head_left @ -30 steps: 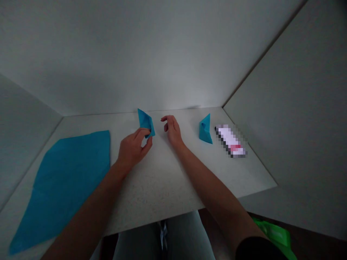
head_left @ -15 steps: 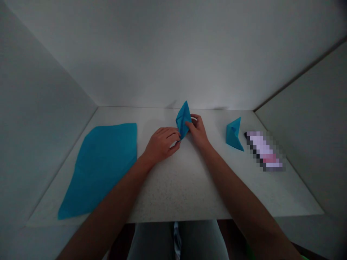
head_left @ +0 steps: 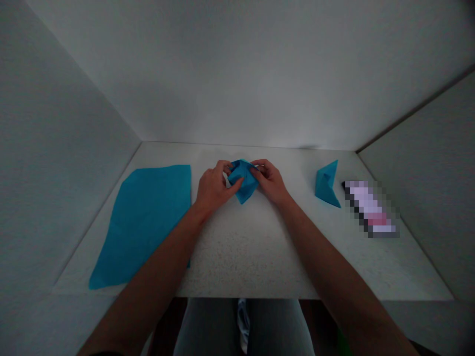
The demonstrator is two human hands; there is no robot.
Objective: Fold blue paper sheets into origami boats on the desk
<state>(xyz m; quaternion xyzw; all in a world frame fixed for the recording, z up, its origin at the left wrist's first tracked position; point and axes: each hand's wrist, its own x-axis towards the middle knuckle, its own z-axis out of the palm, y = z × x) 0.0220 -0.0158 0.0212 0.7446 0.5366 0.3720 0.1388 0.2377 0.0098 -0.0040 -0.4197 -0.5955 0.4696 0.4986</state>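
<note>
The left hand curves over the near-left side of a crumpled, folded piece of blue paper, its fingers bent and pinching the paper's upper edge. The right hand grips the opposite side, its fingertips pressed into the creases, so the two hands hold the piece between them, just above the tabletop or barely touching it; the view cannot settle which. The paper is thin and matte, with sharp folds and a blunt point aimed toward the person. Beneath and around it spreads a white speckled tabletop, its surface finely grained. To the left, just beside the left forearm, lies a large, flat sheet of blue paper, an irregular shape with straight upper edges and a long tapering corner. To the right, well apart from the right hand, a small folded blue paper form stands in a crisp, angular peak. Just beside it lies a long, narrow object, too blurred to identify, showing pale, pink and dark patches. Smooth pale-grey walls rise around the table's back and sides.
</note>
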